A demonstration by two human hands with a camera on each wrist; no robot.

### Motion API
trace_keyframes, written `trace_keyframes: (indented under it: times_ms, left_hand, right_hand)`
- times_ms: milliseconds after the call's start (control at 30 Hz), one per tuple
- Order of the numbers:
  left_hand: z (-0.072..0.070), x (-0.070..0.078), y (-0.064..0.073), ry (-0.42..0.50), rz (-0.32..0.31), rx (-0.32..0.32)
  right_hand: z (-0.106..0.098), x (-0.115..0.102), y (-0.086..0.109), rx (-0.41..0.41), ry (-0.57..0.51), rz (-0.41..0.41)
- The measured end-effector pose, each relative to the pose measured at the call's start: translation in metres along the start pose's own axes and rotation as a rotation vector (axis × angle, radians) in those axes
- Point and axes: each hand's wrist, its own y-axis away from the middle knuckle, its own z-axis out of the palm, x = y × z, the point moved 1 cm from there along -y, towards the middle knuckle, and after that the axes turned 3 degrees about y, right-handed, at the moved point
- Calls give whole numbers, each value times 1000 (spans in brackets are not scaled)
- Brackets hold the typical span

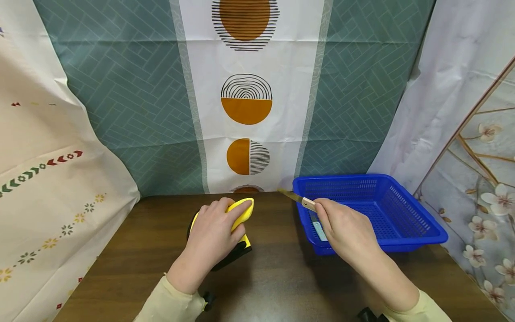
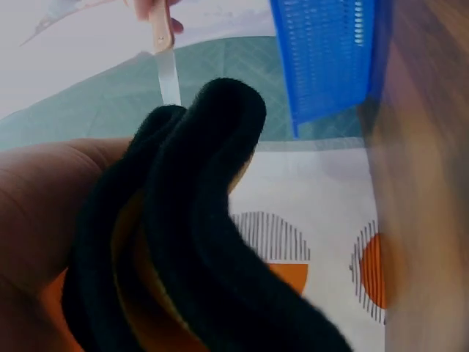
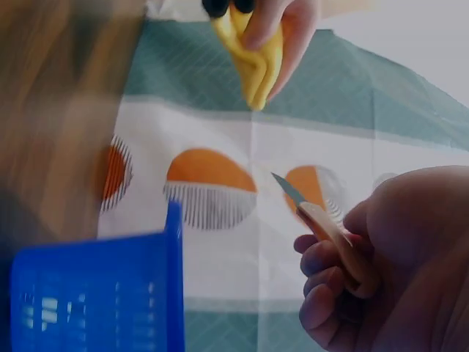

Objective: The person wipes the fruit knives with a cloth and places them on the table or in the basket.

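Note:
My left hand [image 1: 213,232] grips a folded cloth [image 1: 244,213], yellow on one face with black parts hanging below. Up close in the left wrist view, the cloth's thick black folds [image 2: 227,139] fill the middle. In my right hand [image 1: 349,226] is a small knife with a pale handle [image 1: 309,204], its blade angled up and left toward the cloth side. The right wrist view shows my fingers curled round the knife's handle [image 3: 326,227], with the blade bare and apart from the cloth [image 3: 258,66].
A blue plastic basket [image 1: 422,241] with slotted walls stands at the right, behind and beside my right hand. Inside its left end lies a knife with a light blue handle [image 1: 319,230]. Patterned fabric [image 1: 161,112] hangs behind the brown wooden table [image 1: 273,273].

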Motion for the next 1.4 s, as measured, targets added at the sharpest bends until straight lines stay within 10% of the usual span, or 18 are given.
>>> trace_keyframes:
  times_ms: [933,1400]
  left_hand:
    - [14,-36,29,-9,-112,-190]
    - [19,-57,37,7,-177,-250]
  right_hand:
    - [8,121,5,-79,231,161]
    - [12,154,10,-330,301,309]
